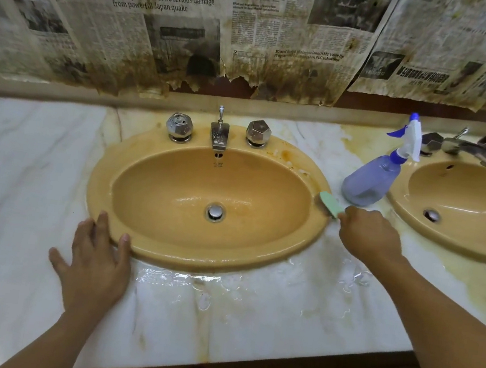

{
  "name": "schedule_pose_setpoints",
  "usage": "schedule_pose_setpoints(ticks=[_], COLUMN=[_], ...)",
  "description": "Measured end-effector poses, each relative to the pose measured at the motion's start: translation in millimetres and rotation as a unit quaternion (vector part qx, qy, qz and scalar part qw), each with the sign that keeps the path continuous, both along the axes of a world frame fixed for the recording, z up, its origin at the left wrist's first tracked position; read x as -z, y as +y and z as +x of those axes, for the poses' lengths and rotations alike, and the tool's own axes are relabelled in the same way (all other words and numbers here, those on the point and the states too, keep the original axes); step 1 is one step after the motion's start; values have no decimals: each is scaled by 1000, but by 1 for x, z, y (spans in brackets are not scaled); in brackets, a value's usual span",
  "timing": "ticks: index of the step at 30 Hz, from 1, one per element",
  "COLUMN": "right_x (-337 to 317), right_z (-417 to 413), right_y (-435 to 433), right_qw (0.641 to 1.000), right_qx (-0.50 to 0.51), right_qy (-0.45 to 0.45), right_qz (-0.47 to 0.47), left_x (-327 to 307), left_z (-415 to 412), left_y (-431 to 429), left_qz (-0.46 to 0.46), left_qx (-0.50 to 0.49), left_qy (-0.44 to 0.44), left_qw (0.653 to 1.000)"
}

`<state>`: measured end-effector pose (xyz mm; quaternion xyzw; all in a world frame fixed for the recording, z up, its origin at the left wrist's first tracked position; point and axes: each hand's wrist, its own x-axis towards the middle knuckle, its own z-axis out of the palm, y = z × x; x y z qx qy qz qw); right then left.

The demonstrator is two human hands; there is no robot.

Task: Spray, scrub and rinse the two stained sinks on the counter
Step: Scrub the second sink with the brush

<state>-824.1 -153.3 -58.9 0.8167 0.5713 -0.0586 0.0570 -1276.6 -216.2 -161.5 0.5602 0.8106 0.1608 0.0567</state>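
An orange oval sink [165, 244] sits in the middle of the marble counter [26, 174], with brown stains on its rim at the back right. A second orange sink [422, 176] lies at the right edge. My right hand [368, 234] grips a green scrub brush [330, 204], whose head presses on the near sink's right rim. My left hand [95, 260] rests flat with straight fingers on the counter, fingertips touching the sink's front-left rim. A blue spray bottle [372, 176] with a white trigger stands between the sinks.
A chrome tap [219, 134] with two faceted knobs stands behind the near sink; another tap [469, 148] serves the right sink. Water pools on the counter in front of the near sink. Yellow-brown stains mark the marble around the right sink. Stained newspaper covers the wall behind.
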Motion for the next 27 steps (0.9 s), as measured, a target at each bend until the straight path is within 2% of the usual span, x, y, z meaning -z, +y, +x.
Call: schedule_pose_setpoints(ticks=[3,5,7,11,17,22,24,27], right_x=[14,15,13,1,10,11,7,10], right_z=[2,3,8,23,-16,18,28,1], right_y=[24,44,62,83,118,131,142,152], right_qw=[999,999,995,990,992,986,991,991], right_qx=[-5,-50,-86,-93,-114,-149,-123,-117], right_qy=[34,17,-9,-2,48,21,26,57], right_qz=[19,-6,-51,-105,-25,-72,-55,-18], left_x=[0,0,2,-1,7,12,14,14], left_z=[22,25,19,10,11,6,6,5], left_y=[4,5,6,7,11,18,19,18], left_qz=[5,-8,-19,-17,-26,-59,-64,-69], left_qx=[-67,-70,-59,-60,-79,-99,-100,-99], left_qy=[-48,-53,-37,0,-11,-7,-11,-8], left_qw=[997,996,997,998,996,993,993,993])
